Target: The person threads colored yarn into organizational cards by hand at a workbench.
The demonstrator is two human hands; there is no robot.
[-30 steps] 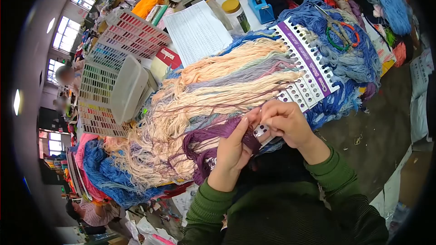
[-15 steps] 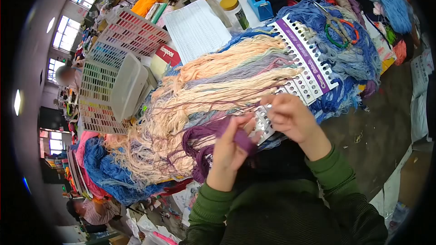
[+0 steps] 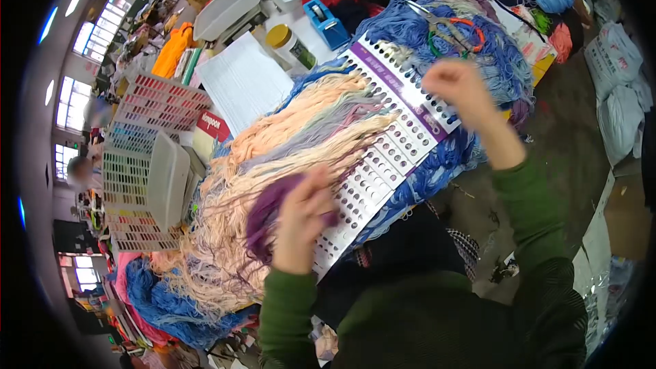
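My left hand (image 3: 302, 215) is closed around a bundle of purple embroidery thread (image 3: 265, 215), over the lower left part of a white punched thread card (image 3: 369, 188). The card has a purple printed strip and rows of holes, and lies slanting across the heap. Strands of peach thread (image 3: 301, 113), lilac and blue run from its holes to the left. My right hand (image 3: 461, 92) is raised over the card's right edge, fingers pinched together and slightly blurred; anything between them is too small to make out. Just beyond it, scissors (image 3: 447, 34) with orange and green handles rest on blue thread.
Behind the threads are a printed sheet (image 3: 239, 82), a jar with a yellow lid (image 3: 290, 46), and a blue tape dispenser (image 3: 326, 24). Colour sample charts (image 3: 130, 178) and a clear plastic tray (image 3: 167, 181) stand at left. White bags (image 3: 615, 96) are at the far right.
My right hand has moved up and right, away from my left hand. My left hand has shifted left with the purple thread, uncovering more of the card. The view has turned somewhat.
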